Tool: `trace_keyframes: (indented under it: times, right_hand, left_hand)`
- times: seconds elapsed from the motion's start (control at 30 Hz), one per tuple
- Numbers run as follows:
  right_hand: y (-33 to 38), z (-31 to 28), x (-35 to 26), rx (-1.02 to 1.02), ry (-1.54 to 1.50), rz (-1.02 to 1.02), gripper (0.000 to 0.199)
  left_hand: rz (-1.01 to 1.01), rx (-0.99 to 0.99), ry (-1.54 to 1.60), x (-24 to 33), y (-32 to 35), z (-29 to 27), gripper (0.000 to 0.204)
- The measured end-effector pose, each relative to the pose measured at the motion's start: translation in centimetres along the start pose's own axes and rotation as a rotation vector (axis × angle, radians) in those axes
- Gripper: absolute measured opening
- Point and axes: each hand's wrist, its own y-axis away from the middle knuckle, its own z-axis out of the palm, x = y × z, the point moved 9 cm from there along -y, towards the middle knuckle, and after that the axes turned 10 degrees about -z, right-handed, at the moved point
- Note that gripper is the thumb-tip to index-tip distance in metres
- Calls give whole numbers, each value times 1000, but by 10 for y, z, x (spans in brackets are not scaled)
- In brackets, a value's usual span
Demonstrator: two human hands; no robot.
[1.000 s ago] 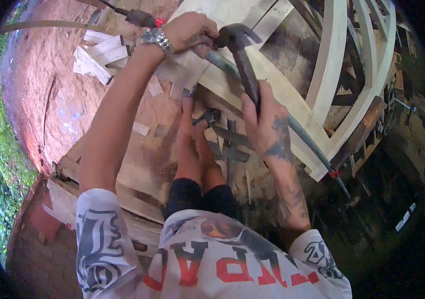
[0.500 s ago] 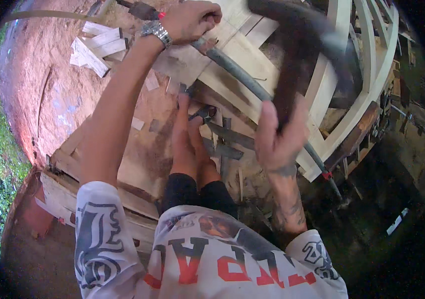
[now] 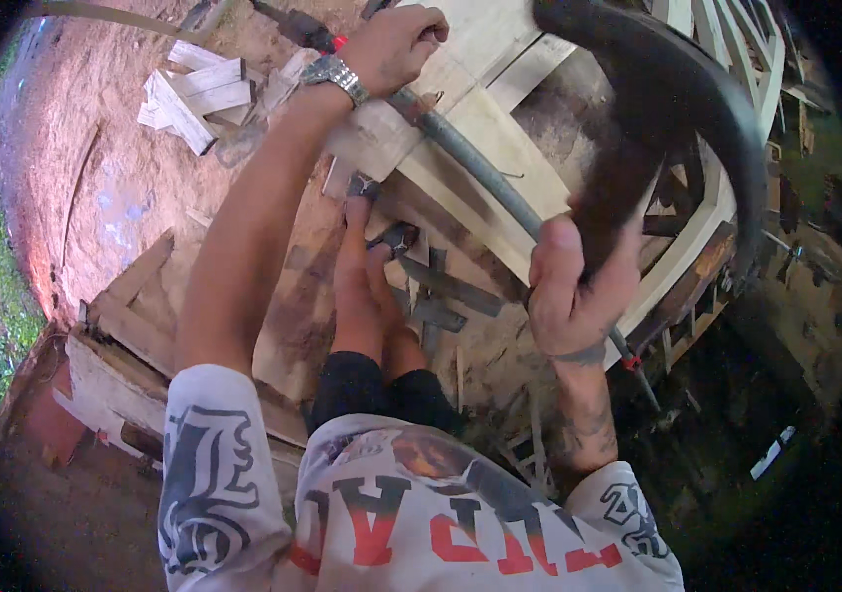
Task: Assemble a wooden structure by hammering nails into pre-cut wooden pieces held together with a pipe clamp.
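Observation:
My right hand is wrapped round the dark handle of a hammer, raised close to the camera. The hammer's dark curved head, partly blurred, covers much of the upper right. My left hand, with a metal watch on its wrist, is closed just above the upper end of a pipe clamp; anything in its fingers is hidden. The clamp's grey pipe runs diagonally across pale wooden planks. A thin bent wire or nail sticks out beside the pipe.
Curved pale timber ribs stand at the right, above a dark area. White-painted wood offcuts lie on the reddish ground at the upper left. Rough boards rest at the left, and loose wood strips lie near my feet.
My right hand has moved slightly right, and the hammer has swung up nearer the camera, its head shifting right. The left hand stays closed by the clamp; the view has shifted a little.

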Motion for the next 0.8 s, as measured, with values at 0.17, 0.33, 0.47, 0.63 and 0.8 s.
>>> trace_keyframes:
  times: [0.17, 0.33, 0.47, 0.63, 0.8]
  right_hand:
    - [-31, 26, 56, -528, -126, 505, 30]
    - [-62, 30, 78, -604, 42, 338, 32]
    - [-64, 45, 85, -811, 124, 407, 34]
    - [-71, 29, 72, -593, 303, -56, 30]
    - [-63, 35, 46, -603, 259, 37, 27]
  left_hand:
    - [-95, 159, -415, 3, -1, -24, 25]
    - [-262, 347, -288, 4, 5, -44, 36]
    - [-312, 409, -315, -9, 11, -46, 38]
    - [-304, 321, -311, 1, 1, -42, 36]
    - [-407, 375, -308, -19, 7, -40, 33]
